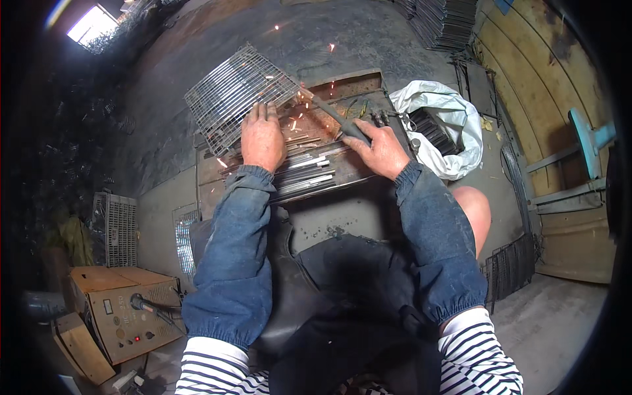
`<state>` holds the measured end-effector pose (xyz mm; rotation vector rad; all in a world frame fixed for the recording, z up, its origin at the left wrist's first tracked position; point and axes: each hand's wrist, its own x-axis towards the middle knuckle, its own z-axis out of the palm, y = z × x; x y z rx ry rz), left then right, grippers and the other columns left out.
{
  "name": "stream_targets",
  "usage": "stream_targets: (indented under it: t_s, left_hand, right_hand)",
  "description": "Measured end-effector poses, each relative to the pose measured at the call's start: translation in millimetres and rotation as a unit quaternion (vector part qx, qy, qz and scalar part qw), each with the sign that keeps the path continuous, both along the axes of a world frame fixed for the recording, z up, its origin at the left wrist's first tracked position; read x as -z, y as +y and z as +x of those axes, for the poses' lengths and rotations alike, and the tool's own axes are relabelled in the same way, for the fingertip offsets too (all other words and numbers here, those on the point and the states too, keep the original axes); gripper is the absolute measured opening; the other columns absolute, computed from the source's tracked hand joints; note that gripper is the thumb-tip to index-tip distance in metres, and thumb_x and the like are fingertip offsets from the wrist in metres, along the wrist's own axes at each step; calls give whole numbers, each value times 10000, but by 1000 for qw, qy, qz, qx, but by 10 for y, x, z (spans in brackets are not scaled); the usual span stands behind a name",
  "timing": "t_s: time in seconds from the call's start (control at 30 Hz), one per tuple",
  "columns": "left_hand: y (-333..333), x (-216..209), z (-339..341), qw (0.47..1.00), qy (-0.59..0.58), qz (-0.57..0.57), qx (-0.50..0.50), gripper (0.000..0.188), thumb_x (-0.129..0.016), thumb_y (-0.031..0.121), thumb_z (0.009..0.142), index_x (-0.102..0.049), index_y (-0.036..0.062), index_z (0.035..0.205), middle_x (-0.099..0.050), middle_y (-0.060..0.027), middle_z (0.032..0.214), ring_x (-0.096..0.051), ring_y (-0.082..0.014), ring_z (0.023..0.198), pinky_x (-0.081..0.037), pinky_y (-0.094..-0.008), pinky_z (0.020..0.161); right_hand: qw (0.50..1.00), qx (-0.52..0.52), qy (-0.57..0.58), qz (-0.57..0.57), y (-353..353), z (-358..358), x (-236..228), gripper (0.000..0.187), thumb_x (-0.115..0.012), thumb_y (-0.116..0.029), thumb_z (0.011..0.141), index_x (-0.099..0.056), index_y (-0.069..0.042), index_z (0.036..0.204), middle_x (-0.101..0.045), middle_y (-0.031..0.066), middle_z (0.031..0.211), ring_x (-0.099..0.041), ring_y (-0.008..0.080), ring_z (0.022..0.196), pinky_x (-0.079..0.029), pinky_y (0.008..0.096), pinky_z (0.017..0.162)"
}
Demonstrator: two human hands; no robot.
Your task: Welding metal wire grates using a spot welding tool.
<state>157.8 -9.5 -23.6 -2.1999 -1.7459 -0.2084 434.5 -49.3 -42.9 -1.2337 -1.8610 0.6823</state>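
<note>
My right hand (385, 151) is closed around the dark handle of a welding electrode holder (354, 130). Its narrow end reaches the right corner of a wire rack (230, 92), where orange sparks fly. The rack is a silvery grid of close parallel rods, lying tilted over the far left of a low worktable (355, 172). At the rack's near edge, my left hand (263, 139) grips it with fingers bent over the wires; the thumb is hidden. Loose metal rods (306, 172) lie in a bundle just below the left hand.
A white sack (469, 131) with dark rods inside stands right of the worktable. At lower left is an orange welding machine (128, 316) with a lit red lamp. Stacked wire panels (444, 23) rise at the back, and a blue metal frame (586, 148) is far right.
</note>
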Motion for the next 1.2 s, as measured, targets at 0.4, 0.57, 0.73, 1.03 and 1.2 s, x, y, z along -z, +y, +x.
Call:
stream_targets:
  t_s: [0.4, 0.57, 0.73, 1.03, 1.2]
  left_hand:
    - [145, -92, 70, 995, -87, 32, 21, 521, -586, 100, 790, -609, -77, 1280, -626, -254, 1318, -559, -390, 1290, -447, -473, 1061]
    - [511, -596, -537, 933, -353, 58, -40, 482, -696, 185, 802, -691, -12, 1242, -694, -288, 1146, -701, -376, 1094, -531, -401, 975]
    - [758, -757, -1786, 927, -220, 37, -301, 408, -788, 270, 754, -746, -44, 1012, -716, -285, 1063, -696, -420, 1035, -548, -472, 916]
    - [896, -505, -2471, 806, -482, -224, -262, 517, -922, 273, 733, -732, -132, 992, -757, -212, 991, -704, -275, 866, -530, -403, 802]
    - [688, -625, -2555, 771, -515, -234, -293, 471, -894, 216, 786, -720, -124, 1060, -755, -202, 983, -699, -262, 824, -536, -401, 778]
  right_hand:
    - [1000, 9, -13, -27, -105, 193, -75, 479, -731, -274, 912, -637, 32, 1269, -719, 276, 934, -734, 388, 884, -565, 413, 792]
    - [989, -17, -131, -65, -83, 410, -141, 486, -759, -261, 835, -675, 17, 1224, -713, 269, 893, -726, 388, 842, -565, 427, 783]
    - [982, -34, -154, -103, -20, 462, -165, 466, -765, -220, 819, -683, 24, 1207, -703, 271, 864, -721, 391, 807, -566, 424, 748]
    - [968, -123, -196, -95, -50, 96, -389, 439, -758, -210, 856, -656, 28, 1210, -681, 297, 835, -695, 443, 819, -559, 464, 755]
    - [992, -96, -68, -39, 35, -120, -625, 491, -760, -203, 880, -630, 64, 1271, -708, 285, 1015, -723, 406, 908, -566, 413, 807]
